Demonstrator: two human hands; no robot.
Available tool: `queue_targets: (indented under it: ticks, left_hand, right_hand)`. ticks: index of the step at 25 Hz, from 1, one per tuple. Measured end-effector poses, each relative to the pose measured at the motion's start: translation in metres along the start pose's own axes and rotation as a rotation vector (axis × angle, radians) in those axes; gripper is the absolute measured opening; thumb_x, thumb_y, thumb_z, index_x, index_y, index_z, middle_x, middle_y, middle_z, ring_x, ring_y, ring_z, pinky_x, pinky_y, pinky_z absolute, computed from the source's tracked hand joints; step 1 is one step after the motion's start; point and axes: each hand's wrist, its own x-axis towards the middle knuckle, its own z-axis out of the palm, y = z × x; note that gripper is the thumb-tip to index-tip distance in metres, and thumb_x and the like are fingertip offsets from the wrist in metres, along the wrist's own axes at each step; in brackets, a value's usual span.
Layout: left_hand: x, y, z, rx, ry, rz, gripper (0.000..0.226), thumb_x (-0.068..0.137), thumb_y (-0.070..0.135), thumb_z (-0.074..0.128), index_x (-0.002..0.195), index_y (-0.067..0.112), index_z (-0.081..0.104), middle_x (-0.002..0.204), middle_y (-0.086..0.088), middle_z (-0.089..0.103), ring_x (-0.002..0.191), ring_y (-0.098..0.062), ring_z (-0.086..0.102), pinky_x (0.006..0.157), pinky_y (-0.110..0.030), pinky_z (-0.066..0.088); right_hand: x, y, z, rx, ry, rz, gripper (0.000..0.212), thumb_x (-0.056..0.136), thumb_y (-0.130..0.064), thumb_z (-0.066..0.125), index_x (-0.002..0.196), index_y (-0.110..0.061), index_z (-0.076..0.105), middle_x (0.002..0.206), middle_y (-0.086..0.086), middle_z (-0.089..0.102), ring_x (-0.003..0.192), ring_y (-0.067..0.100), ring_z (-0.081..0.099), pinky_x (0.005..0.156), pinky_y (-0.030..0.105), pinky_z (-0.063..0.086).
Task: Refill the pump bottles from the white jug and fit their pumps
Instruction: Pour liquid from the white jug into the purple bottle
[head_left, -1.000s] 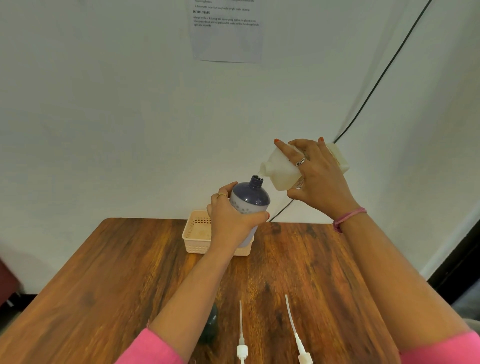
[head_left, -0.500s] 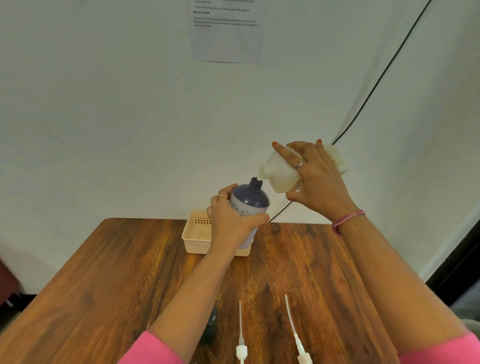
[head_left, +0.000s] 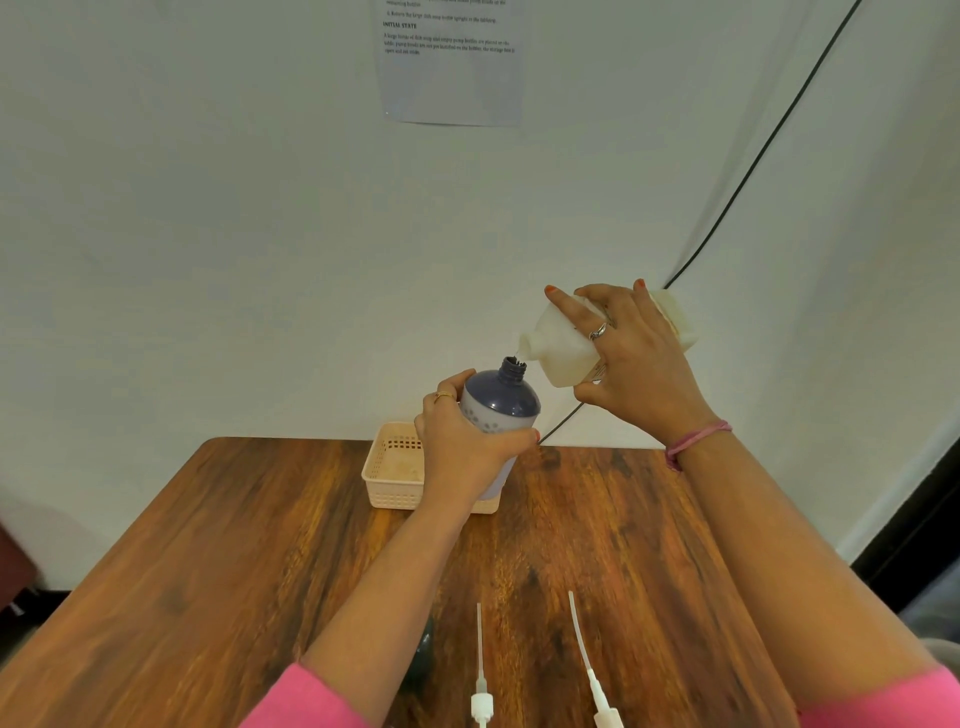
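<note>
Pouring stage of the refill. We see the left hand (head_left: 457, 441), its fingers wrapped round the body of the pump bottle (head_left: 496, 415), holding it raised above the surface (head_left: 234, 545) with its long axis tilted so the open neck points toward 1 o'clock. The right hand (head_left: 631, 358) clasps the white jug (head_left: 566, 343), fingers spread over its top face and thumb beneath; the jug lies nearly horizontal, spout at 9 o'clock from that hand. The relation that governs the pour: the spout sits just up and to the right of the bottle neck, nearly touching, and a thin thread of liquid appears to bridge them (too fine to be sure). We judge that the jug must keep its spout over the neck. The bottle's fill level is hidden by its opaque wall. Behind the bottle at 12 o'clock stands a cream basket (head_left: 389, 483). Two pumps (head_left: 480, 670) lie near the front edge at 6 o'clock, unfitted
</note>
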Motion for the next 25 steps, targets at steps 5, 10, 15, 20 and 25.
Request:
queue_targets:
  ticks: [5, 10, 15, 20, 25]
  left_hand:
    - [0.0006, -0.0006, 0.0012, 0.015, 0.002, 0.005, 0.093, 0.037, 0.046, 0.080, 0.120, 0.037, 0.040, 0.122, 0.002, 0.050, 0.115, -0.023, 0.048, 0.096, -0.048, 0.048]
    - [-0.0002, -0.0007, 0.0020, 0.002, 0.003, -0.002, 0.091, 0.039, 0.042, 0.082, 0.120, 0.036, 0.041, 0.122, 0.002, 0.051, 0.116, -0.023, 0.048, 0.095, -0.048, 0.049]
    - [-0.0023, -0.0012, 0.0019, -0.005, 0.002, 0.000, 0.095, 0.034, 0.048, 0.079, 0.120, 0.037, 0.041, 0.122, 0.002, 0.051, 0.116, -0.024, 0.048, 0.094, -0.049, 0.049]
    - [-0.0028, -0.0006, 0.0022, -0.006, 0.002, -0.005, 0.092, 0.039, 0.042, 0.081, 0.121, 0.035, 0.042, 0.122, 0.001, 0.051, 0.116, -0.024, 0.048, 0.094, -0.048, 0.049]
    - [-0.0031, -0.0011, 0.0027, -0.005, 0.003, -0.007, 0.090, 0.039, 0.042, 0.082, 0.119, 0.037, 0.041, 0.122, 0.001, 0.051, 0.116, -0.023, 0.049, 0.094, -0.047, 0.050]
  right_hand:
    - [-0.0002, 0.0014, -0.0007, -0.018, 0.002, -0.010, 0.101, 0.055, -0.016, 0.082, 0.145, -0.020, 0.036, 0.123, 0.017, 0.053, 0.116, 0.034, 0.050, 0.112, 0.053, 0.017]
    - [-0.0005, 0.0021, -0.0008, -0.025, 0.002, -0.016, 0.101, 0.056, -0.016, 0.082, 0.145, -0.020, 0.036, 0.123, 0.017, 0.053, 0.117, 0.034, 0.050, 0.111, 0.055, 0.019]
    - [-0.0008, 0.0020, -0.0025, -0.029, 0.003, -0.024, 0.101, 0.056, -0.016, 0.083, 0.145, -0.020, 0.036, 0.124, 0.017, 0.053, 0.117, 0.035, 0.050, 0.111, 0.055, 0.019]
    - [-0.0013, 0.0017, -0.0029, -0.037, -0.002, -0.029, 0.100, 0.056, -0.016, 0.083, 0.145, -0.020, 0.036, 0.124, 0.017, 0.053, 0.117, 0.035, 0.050, 0.111, 0.055, 0.020]
    - [-0.0013, 0.0022, -0.0038, -0.044, 0.000, -0.032, 0.099, 0.057, -0.016, 0.081, 0.145, -0.020, 0.036, 0.125, 0.017, 0.053, 0.117, 0.035, 0.050, 0.111, 0.055, 0.019]
